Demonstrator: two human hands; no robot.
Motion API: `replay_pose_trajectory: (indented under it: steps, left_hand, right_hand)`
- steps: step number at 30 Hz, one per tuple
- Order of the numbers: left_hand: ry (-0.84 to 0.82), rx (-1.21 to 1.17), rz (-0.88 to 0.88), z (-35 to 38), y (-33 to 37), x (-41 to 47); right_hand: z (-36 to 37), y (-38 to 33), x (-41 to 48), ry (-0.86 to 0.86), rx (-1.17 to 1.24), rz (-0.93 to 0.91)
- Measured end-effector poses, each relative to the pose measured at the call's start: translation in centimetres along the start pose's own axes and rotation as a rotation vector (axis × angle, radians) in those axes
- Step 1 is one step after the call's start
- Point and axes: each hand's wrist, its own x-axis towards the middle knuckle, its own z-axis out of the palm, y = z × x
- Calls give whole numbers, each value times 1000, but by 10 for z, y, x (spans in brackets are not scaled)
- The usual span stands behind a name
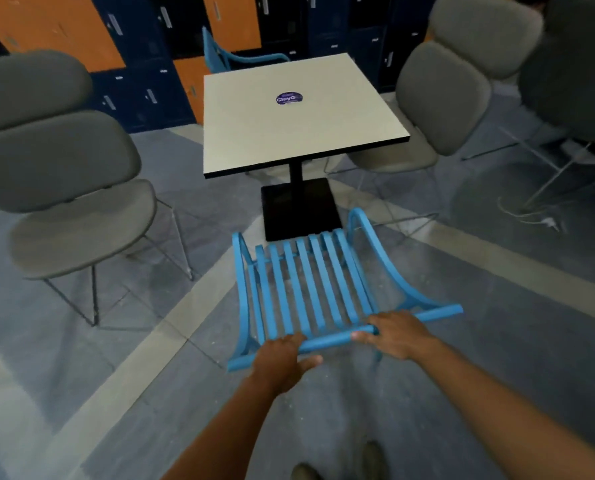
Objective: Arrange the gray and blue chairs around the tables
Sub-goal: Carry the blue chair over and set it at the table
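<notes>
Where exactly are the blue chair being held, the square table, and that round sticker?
blue chair (310,289): head view, on a seat slat.
square table (254,133): head view, on the bare pale top.
round sticker (289,98): head view, on its purple middle.

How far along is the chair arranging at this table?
Mostly done. A gray chair stands left of the table, another gray chair right, a blue chair behind. In hand: both hands, left and right, grip the near blue chair, still short of the table.

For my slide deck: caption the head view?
Both hands grip a blue chair's top rail, facing a square table.
</notes>
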Motion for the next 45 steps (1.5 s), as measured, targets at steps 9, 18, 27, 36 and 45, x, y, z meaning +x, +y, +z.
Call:
replay_pose_trajectory:
  steps: [9,18,27,36,45]
  left_hand:
    - [102,230,164,13,14,21]
    - [81,261,193,30,46,11]
    - [88,217,154,45,88,-8]
    - [64,220,130,43,99,-1]
    - [45,208,129,17,94,48]
  right_hand:
    - [16,21,-8,100,-41,106]
    - [30,47,-42,131,-24,111]
    - [38,85,-61,80,-70,6]
    - [42,107,-53,140,-25,-97]
    - [15,119,-10,177,-59,-121]
